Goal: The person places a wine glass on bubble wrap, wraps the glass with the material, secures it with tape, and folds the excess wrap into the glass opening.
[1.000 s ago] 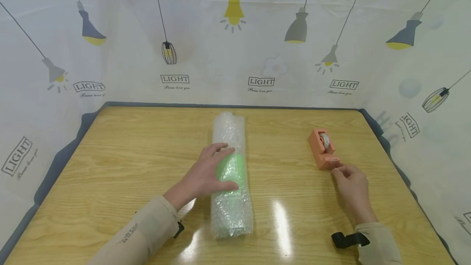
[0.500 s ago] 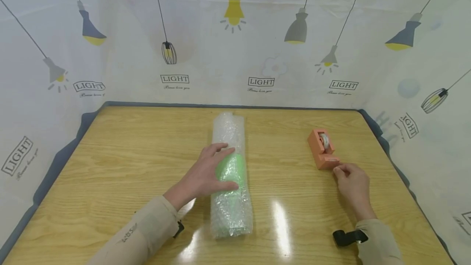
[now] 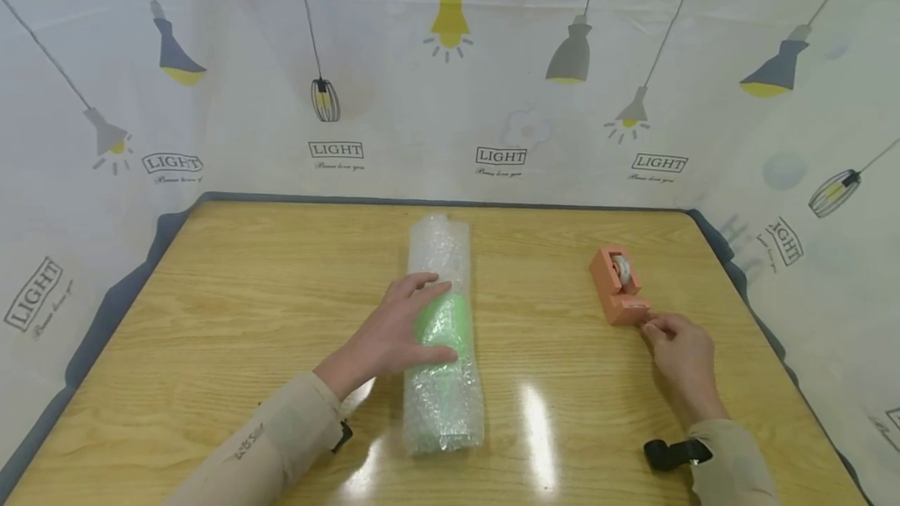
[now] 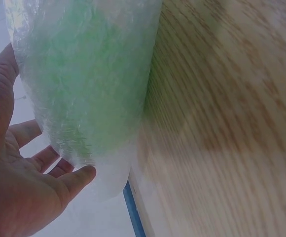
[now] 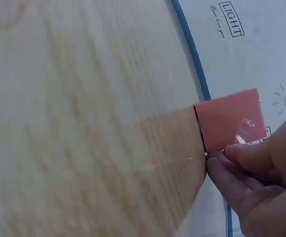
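A bubble-wrapped bundle [image 3: 439, 404] lies lengthwise at the middle of the table, a green thing [image 3: 444, 326] showing through its wrap. My left hand [image 3: 394, 334] rests on the bundle with thumb and fingers spread. In the left wrist view its fingertips [image 4: 87, 171] touch the wrap's side. At the right stands an orange tape dispenser [image 3: 608, 295] with a roll of clear tape [image 3: 622, 268]. Just at its front end my right hand [image 3: 682, 354] pinches the end of a strip of clear tape [image 5: 244, 129] between thumb and forefinger. Part of the strip is hidden by the fingers.
The wooden table [image 3: 281, 256] reaches to a dark blue edge strip [image 3: 351, 200]. Behind and beside it hangs a pale cloth [image 3: 394, 100] printed with lamps. Black straps [image 3: 675, 454] sit on the wrists.
My right hand has drawn slightly back and to the right from the dispenser's front. The left hand and the bundle stay where they were.
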The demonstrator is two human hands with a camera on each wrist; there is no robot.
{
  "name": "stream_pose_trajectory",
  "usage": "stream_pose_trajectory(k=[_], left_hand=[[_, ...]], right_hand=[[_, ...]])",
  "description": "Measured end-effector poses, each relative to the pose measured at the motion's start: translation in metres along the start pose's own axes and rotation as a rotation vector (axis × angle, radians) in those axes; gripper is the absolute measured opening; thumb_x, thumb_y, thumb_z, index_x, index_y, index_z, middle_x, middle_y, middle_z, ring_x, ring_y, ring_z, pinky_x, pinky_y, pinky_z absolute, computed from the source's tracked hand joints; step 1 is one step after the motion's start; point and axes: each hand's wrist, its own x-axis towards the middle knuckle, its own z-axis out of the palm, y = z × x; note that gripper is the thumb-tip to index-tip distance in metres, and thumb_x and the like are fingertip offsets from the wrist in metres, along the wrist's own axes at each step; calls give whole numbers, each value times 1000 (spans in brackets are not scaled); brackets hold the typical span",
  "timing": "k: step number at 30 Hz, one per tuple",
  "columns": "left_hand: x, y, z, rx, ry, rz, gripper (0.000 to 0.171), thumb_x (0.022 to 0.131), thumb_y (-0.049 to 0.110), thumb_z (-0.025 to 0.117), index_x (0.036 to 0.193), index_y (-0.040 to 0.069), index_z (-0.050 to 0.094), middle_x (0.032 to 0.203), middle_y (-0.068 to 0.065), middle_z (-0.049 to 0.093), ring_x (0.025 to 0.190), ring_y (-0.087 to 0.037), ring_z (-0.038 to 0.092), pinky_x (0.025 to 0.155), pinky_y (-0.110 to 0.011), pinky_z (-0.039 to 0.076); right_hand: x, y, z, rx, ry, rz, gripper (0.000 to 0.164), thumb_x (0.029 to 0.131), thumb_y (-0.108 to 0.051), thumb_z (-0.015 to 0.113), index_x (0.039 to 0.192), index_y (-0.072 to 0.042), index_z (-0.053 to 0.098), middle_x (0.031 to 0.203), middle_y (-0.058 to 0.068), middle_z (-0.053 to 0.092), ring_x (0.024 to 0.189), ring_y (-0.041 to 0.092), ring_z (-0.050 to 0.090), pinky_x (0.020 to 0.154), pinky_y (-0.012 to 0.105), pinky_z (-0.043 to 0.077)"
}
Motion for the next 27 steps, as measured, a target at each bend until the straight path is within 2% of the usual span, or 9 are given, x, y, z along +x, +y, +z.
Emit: stream_pose_trajectory(k=[8,15,22,27], left_hand=[[0,-1,0,1,0,2,99,78,49,89,160,19,40,167,-7,28,154,-33,24,115,-61,38],[1,-2,1,-3,-1,3,99,78,49,89,159,20,40,167,-7,29,153,-32,25,115,-61,39],[1,-2,1,-2,-2,-1,100,78,49,89,159,20,40,167,-7,29,153,-33,26,115,-61,38],[1,-2,2,3,4,6,99,78,49,89,159,20,41,166,-7,30,153,-33,26,114,-62,39]], right_hand=[[-2,-2,-2,-26,-19,-47,15,100,-2,63,97,11,70,125,31,66,110,46,63,82,47,49],[-6,-9,-7,-62,-85,-49,19,101,-4,60,99,12,69,127,34,63,115,50,59,93,61,49],[-10,-17,-15,-104,-170,-97,23,101,-8,58,96,10,71,124,33,65,114,50,60,92,61,49],[-13,-24,-20,-124,-226,-151,24,101,-10,58,103,11,70,116,33,66,105,48,62,88,60,51]])
